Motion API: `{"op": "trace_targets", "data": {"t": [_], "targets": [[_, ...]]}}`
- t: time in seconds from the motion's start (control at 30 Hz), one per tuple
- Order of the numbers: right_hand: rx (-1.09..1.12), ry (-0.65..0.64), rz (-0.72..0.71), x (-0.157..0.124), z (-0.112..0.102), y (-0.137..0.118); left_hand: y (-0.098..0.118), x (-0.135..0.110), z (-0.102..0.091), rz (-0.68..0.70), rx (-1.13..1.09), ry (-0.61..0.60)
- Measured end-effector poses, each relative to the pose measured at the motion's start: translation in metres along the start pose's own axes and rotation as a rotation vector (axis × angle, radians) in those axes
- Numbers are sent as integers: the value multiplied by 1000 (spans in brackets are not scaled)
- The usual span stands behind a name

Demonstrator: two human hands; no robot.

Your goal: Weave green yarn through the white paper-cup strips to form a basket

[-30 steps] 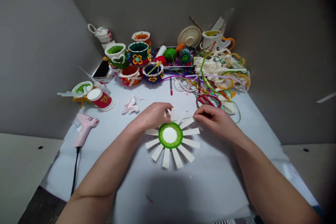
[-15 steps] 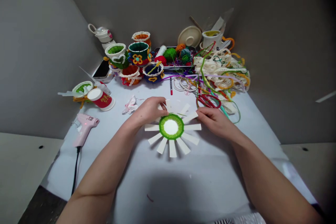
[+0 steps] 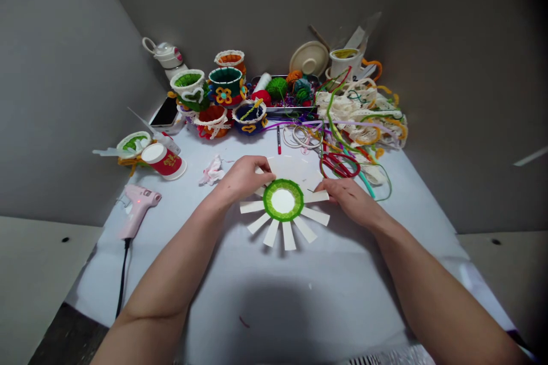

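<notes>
A paper cup cut into splayed white strips point(image 3: 289, 236) lies spread like a flower, its round white base point(image 3: 283, 201) facing up. Green yarn point(image 3: 268, 208) forms a ring around that base. My left hand point(image 3: 250, 175) is closed, pinching the cup at its upper left. On the right, my right hand point(image 3: 347, 198) is closed with its fingertips at the end of one strip. A thin dark sliver point(image 3: 310, 190) shows beside those fingertips; I cannot tell what it is. Both hands partly cover the far strips.
A pink glue gun point(image 3: 139, 208) and a red-and-white paper cup point(image 3: 165, 161) lie at left. Decorated yarn pots point(image 3: 225, 88) stand behind, beside a tray of yarn balls point(image 3: 278, 88). Red-handled scissors point(image 3: 340, 165) and tangled yarn and lace point(image 3: 359, 114) are at back right.
The cut cup has shifted slightly right and away from me and turned a little. My right fingers have moved slightly, and the thin dark sliver is now closer to them.
</notes>
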State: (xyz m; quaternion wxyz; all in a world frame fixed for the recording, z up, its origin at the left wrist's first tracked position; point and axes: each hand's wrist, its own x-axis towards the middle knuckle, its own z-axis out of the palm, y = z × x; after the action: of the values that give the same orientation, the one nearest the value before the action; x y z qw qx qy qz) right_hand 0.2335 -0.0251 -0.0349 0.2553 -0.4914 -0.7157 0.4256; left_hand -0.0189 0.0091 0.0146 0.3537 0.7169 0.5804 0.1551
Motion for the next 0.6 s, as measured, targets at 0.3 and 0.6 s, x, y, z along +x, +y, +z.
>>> {"op": "trace_targets", "data": {"t": [0.3,0.6], "targets": [[36,-49,71,1,4,-8,-2,2,6,-23,64,-18],[59,-128,34,0,8,-7,-4,-2,0,-29,49,-241]]}}
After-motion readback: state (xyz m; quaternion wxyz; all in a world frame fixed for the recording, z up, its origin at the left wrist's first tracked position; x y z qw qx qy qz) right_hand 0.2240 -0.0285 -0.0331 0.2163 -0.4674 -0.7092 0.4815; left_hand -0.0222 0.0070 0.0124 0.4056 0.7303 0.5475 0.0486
